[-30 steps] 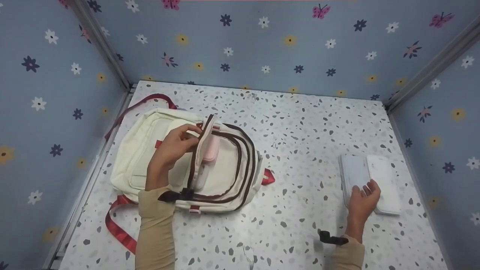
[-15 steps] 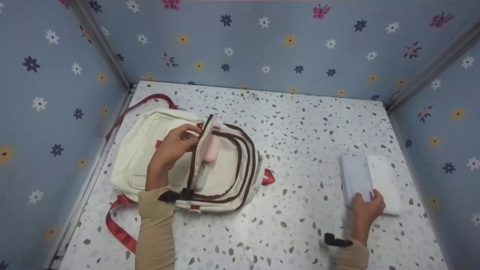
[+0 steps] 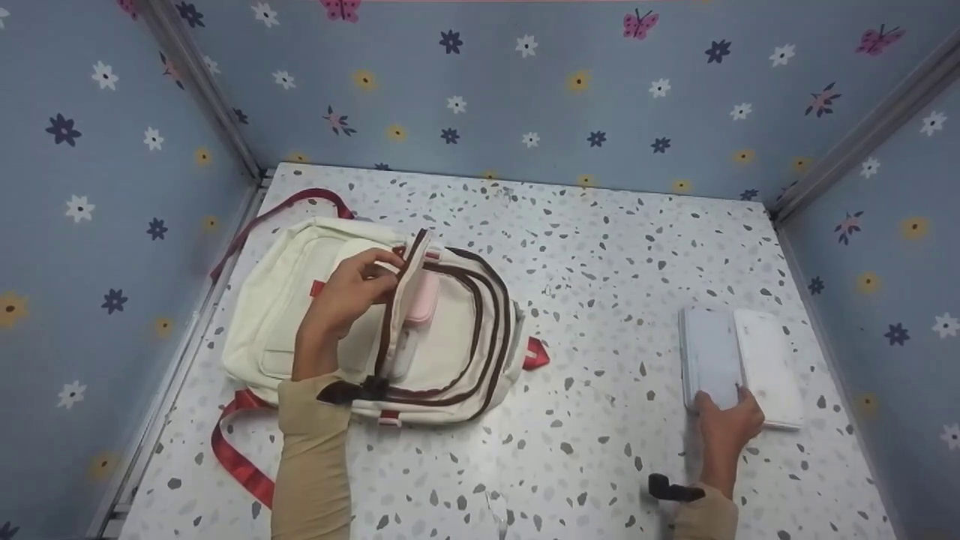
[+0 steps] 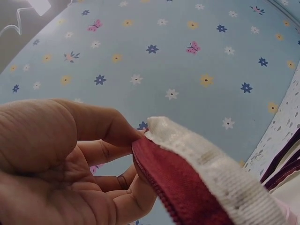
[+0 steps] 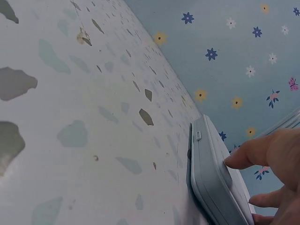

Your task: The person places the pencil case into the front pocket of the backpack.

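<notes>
A cream backpack [image 3: 277, 300] with brown-edged zips and red straps lies unzipped on the left. My left hand [image 3: 349, 292] pinches the edge of its front pocket flap, which stands raised; the left wrist view shows thumb and finger on the dark red zip tape [image 4: 173, 178]. Inside the opening sit a pink case [image 3: 422, 298] and a pale, partly hidden item [image 3: 405, 354]. To the right, my right hand [image 3: 731, 424] grips the near end of a flat light blue case [image 3: 712, 352], thumb at the left side and fingers at the right. Its clasp [image 5: 198, 136] shows in the right wrist view.
A flat white case [image 3: 772, 367] lies directly right of the blue one. Both rest on a speckled white table [image 3: 585, 285]. Flower-patterned panels [image 3: 495, 90] wall the table at the back and both sides. A red strap [image 3: 244, 457] trails toward the front left.
My right hand has shifted slightly right and toward me along the light blue case, and its thumb and fingers have come to straddle the near end. My left hand keeps the flap raised.
</notes>
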The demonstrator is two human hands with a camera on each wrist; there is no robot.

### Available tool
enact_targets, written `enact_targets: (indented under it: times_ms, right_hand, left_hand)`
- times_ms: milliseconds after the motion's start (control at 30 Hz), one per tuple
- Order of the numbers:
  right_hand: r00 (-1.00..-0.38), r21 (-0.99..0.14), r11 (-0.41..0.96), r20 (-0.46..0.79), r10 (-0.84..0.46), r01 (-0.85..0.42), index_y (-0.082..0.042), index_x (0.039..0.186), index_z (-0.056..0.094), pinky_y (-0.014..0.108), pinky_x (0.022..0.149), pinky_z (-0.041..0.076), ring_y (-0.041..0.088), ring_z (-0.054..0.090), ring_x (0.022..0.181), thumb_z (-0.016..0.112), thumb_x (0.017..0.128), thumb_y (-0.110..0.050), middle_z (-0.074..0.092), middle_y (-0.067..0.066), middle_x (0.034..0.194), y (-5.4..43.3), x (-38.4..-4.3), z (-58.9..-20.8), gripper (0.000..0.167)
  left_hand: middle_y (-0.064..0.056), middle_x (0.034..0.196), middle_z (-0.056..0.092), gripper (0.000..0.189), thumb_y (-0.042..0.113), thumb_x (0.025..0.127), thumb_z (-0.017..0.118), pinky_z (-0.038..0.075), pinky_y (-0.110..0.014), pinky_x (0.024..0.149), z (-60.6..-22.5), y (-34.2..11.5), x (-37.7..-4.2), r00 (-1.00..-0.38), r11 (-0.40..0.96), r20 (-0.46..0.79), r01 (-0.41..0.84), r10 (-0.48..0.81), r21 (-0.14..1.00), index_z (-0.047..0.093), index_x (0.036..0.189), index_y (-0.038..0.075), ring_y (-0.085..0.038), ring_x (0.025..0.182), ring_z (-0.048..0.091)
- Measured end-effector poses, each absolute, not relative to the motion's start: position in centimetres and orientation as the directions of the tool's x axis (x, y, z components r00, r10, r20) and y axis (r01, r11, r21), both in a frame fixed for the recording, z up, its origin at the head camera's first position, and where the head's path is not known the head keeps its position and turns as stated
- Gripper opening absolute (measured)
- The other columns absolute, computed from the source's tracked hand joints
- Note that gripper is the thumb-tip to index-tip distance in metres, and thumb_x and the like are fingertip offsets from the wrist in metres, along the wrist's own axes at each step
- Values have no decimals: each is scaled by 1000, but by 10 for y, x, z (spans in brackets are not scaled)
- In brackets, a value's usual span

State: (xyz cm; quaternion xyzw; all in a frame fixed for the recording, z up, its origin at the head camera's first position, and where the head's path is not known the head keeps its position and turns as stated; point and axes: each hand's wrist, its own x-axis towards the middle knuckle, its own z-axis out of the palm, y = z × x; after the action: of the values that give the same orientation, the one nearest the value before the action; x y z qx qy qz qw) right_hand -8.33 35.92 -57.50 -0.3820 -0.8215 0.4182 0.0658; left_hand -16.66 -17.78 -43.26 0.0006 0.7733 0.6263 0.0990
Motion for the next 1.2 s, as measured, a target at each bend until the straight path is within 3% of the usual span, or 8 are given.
enact_targets:
  times_ms: [633, 1033, 1200]
  right_hand:
    - [-685, -731, 302, -299, 664, 612, -13, 154, -2, 57, 114, 17, 43, 10, 141, 67, 80, -18, -3, 21, 154, 349, -80, -584, 101]
    - [-694, -749, 283, -310, 650, 599, -22, 154, 0, 57, 114, 18, 42, 15, 142, 69, 83, -38, -2, 16, 158, 349, -72, -586, 101]
    - [-701, -771, 284, -275, 658, 569, -21, 155, 1, 56, 115, 15, 41, 12, 144, 66, 85, -38, -4, 13, 159, 347, -70, -586, 96]
  left_hand:
    - [-12, 96, 57, 27, -1, 91, 47, 54, -27, 78, -434, -178, -167, -980, 201, -150, -122, 132, 972, 54, 117, -5, -13, 83, 60]
    - [-12, 97, 57, 27, -1, 91, 48, 54, -27, 78, -434, -177, -167, -981, 206, -146, -118, 125, 971, 54, 117, -5, -14, 84, 60]
    - [-13, 98, 56, 27, -1, 91, 47, 54, -28, 79, -433, -177, -167, -981, 210, -150, -122, 125, 970, 53, 117, -5, -14, 85, 59]
